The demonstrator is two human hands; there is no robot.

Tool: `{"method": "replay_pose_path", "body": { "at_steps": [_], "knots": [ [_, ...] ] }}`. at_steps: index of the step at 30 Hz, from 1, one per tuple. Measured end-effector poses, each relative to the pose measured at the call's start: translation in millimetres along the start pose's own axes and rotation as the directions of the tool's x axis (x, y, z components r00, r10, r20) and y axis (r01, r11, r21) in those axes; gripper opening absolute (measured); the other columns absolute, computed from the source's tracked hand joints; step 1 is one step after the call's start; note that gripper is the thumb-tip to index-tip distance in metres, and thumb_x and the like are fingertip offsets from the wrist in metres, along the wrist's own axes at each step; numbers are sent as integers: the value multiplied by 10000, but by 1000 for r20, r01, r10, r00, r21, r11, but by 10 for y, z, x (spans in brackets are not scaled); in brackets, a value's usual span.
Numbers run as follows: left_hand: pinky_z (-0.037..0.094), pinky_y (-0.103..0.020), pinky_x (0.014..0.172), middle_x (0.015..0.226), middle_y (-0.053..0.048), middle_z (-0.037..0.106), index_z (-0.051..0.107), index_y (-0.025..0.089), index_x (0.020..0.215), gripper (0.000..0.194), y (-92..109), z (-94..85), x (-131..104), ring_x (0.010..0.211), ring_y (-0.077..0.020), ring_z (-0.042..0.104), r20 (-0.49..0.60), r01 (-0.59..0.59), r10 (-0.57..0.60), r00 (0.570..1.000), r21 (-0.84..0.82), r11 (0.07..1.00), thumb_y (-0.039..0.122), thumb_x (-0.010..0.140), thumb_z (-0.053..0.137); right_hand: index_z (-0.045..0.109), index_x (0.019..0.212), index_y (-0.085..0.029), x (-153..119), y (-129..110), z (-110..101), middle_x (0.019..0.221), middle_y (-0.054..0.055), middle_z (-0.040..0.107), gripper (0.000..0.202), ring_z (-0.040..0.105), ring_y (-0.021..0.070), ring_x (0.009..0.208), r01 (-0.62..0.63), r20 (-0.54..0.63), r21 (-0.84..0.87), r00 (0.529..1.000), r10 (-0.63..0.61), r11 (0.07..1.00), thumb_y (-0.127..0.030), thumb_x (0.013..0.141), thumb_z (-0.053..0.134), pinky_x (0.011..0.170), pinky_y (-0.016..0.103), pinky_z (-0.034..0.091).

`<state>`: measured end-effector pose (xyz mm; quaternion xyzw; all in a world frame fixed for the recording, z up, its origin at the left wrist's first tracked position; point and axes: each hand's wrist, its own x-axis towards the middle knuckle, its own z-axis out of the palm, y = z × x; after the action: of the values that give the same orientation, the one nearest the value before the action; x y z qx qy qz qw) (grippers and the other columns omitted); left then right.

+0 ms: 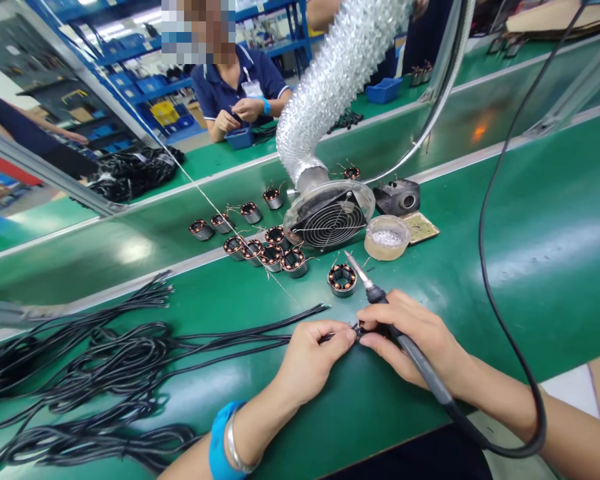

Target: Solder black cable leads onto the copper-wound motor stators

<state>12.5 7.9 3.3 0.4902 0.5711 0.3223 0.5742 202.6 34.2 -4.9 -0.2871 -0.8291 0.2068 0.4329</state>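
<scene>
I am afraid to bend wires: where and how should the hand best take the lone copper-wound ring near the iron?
I would pinch the ring by its round outer wall, coming from near left: that wall is exposed, thin wires rise at the far side, and the soldering iron is close on the right.

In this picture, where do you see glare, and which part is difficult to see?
Head view: pale glare on the green table; an orange reflection at upper right; the piece between the left hand and right hand too small to tell.

The left hand point(315, 353) and right hand point(420, 333) are pinching a cable point(357, 329), the right also holding an iron point(405, 347).
</scene>
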Motion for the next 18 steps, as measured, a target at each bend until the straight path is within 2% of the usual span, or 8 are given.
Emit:
{"method": "replay_pose_path", "body": {
  "at_steps": [2, 5, 7, 9, 11, 14, 18],
  "knots": [
    [434, -257, 648, 704, -35, 684, 747, 146, 734, 240, -2, 7, 5, 667, -158, 542, -6, -35, 35, 999, 9, 999, 370, 772, 670, 573, 1140, -183, 48, 8, -18, 860, 32, 661, 257, 542, 167, 734, 25, 34, -3, 999, -25, 1000, -113, 894, 587, 678, 304, 485],
    [443, -256, 629, 714, -40, 685, 734, 144, 739, 241, -25, 27, -7, 660, -161, 556, -12, -73, 73, 997, 1, 997, 364, 791, 650, 582, 1121, -190, 124, 14, -35, 844, 27, 654, 251, 559, 159, 723, 60, 149, 31, 987, -64, 998, -75, 908, 514, 674, 293, 491],
    [440, -256, 624, 718, -46, 679, 728, 142, 741, 232, -42, 50, -41, 659, -161, 557, -44, -96, 97, 994, 32, 995, 343, 806, 632, 581, 1093, -197, 155, 11, -20, 825, 19, 657, 253, 556, 153, 689, 81, 170, 25, 982, -84, 996, -54, 909, 483, 641, 281, 485],
    [428, -254, 605, 737, -50, 665, 734, 144, 787, 210, -43, 85, -105, 648, -155, 546, -97, -116, 126, 987, 106, 988, 312, 821, 612, 573, 1066, -193, 155, 3, 25, 801, 17, 655, 247, 540, 150, 645, 108, 124, -18, 987, -105, 994, -39, 900, 473, 605, 279, 470],
    [419, -255, 579, 761, -50, 640, 730, 146, 895, 194, -20, 131, -194, 625, -148, 522, -99, -143, 163, 982, 190, 971, 270, 823, 600, 570, 1049, -180, 127, -9, 89, 779, 22, 646, 232, 528, 153, 617, 129, 32, -88, 991, -126, 988, -38, 891, 475, 592, 287, 461],
    [467, -269, 643, 825, -63, 628, 668, 137, 1039, 257, 52, 191, -330, 679, -168, 542, -6, -232, 242, 970, 260, 937, 180, 805, 574, 585, 1064, -159, 62, -23, 166, 761, 31, 634, 232, 535, 158, 606, 122, -76, -174, 988, -137, 977, -50, 883, 489, 608, 304, 472],
    [502, -294, 781, 911, -95, 691, 666, 150, 1050, 297, 161, 117, -422, 813, -207, 626, 135, -334, 306, 942, 409, 849, 99, 833, 469, 602, 1114, -182, -13, -4, 126, 777, 28, 638, 275, 558, 163, 621, 118, -89, -139, 987, -131, 983, -71, 870, 542, 596, 299, 491]
  ]
}}
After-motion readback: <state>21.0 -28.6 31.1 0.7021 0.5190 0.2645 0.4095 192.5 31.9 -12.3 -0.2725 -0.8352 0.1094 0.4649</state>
